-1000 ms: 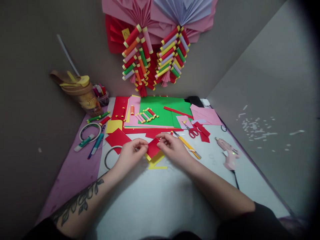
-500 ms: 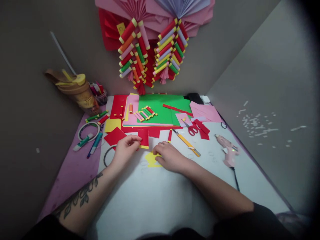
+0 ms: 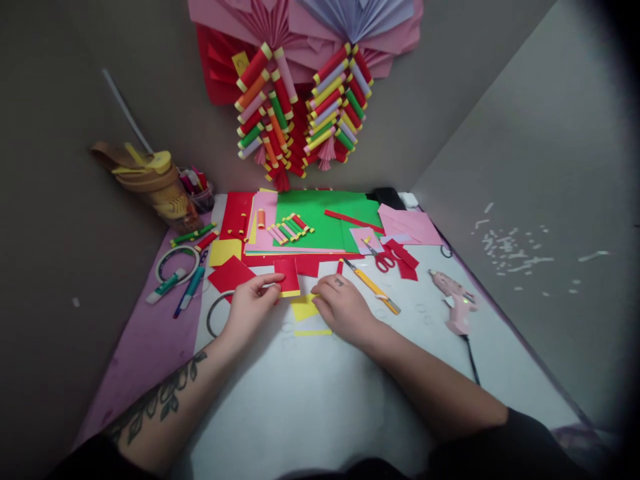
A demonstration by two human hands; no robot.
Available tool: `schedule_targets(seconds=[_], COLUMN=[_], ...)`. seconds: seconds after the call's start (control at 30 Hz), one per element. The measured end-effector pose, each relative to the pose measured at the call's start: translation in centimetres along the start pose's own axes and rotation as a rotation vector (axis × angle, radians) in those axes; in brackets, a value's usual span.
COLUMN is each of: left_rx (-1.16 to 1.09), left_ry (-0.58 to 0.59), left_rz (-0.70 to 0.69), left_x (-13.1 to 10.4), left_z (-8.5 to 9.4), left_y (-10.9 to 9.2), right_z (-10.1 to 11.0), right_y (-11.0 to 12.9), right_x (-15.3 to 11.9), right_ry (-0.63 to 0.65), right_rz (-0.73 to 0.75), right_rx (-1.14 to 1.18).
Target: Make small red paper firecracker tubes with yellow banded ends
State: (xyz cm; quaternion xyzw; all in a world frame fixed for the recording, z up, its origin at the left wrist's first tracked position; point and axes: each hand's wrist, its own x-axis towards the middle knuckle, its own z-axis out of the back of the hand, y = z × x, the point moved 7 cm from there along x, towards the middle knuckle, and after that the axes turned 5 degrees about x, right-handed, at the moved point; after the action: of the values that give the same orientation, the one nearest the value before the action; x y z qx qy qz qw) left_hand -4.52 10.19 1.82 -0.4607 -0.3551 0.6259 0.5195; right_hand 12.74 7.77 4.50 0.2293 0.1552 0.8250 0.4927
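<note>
My left hand (image 3: pixel 251 301) pinches a small red paper piece (image 3: pixel 287 276) that has a yellow strip along its lower edge. Its thumb and forefinger hold the piece by the left side, a little above the table. Close by on the right, my right hand (image 3: pixel 345 307) is closed, with fingers curled over the right side of a yellow paper piece (image 3: pixel 304 309). Whatever its fingertips grip, if anything, is hidden. A narrow yellow paper strip (image 3: pixel 311 333) lies in front of that piece. Behind the right hand, a red paper roll (image 3: pixel 341 266) is partly covered.
A yellow utility knife (image 3: pixel 373 287), red-handled scissors (image 3: pixel 384 260) and a pink glue gun (image 3: pixel 456 303) lie to the right. Small paper rolls (image 3: pixel 290 229) rest on green sheets (image 3: pixel 325 207) at the back. A tape roll (image 3: pixel 177 264) and a cup (image 3: pixel 163 190) are left.
My right hand has shifted slightly right and its fingers have curled in more. The narrow yellow strip now shows apart from the yellow paper. My left hand still holds the red piece.
</note>
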Motion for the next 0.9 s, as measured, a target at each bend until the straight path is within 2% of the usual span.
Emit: schedule_targets(seconds=[0.1, 0.2, 0.3, 0.37, 0.6, 0.8, 0.9], left_rx=[0.023, 0.063, 0.101, 0.118, 0.184, 0.173, 0.179], left_ry=[0.015, 0.021, 0.036, 0.061, 0.064, 0.069, 0.144], left_rz=[0.009, 0.011, -0.011, -0.046, -0.117, -0.071, -0.071], left_x=[-0.2, -0.2, -0.2, -0.3, -0.8, -1.4, -2.1], left_z=[-0.1, -0.3, -0.6, -0.9, -0.8, -0.7, -1.4], left_y=[0.1, 0.3, 0.3, 0.1, -0.4, -1.0, -1.4], right_z=[-0.1, -1.0, -1.7, -1.9, -2.5, -3.1, -3.0], right_y=[0.7, 1.0, 1.2, 1.4, 1.4, 2.5, 2.7], right_x=[-1.3, -2.7, -3.5, -3.5, -4.1, -4.9, -5.1], right_ry=[0.166, 0.355, 0.459, 0.501, 0.481, 0.545, 0.514], right_rz=[-0.022, -0.128, -0.209, -0.205, -0.21, -0.075, -0.004], right_rx=[0.116, 0.108, 0.094, 0.119, 0.062, -0.039, -0.03])
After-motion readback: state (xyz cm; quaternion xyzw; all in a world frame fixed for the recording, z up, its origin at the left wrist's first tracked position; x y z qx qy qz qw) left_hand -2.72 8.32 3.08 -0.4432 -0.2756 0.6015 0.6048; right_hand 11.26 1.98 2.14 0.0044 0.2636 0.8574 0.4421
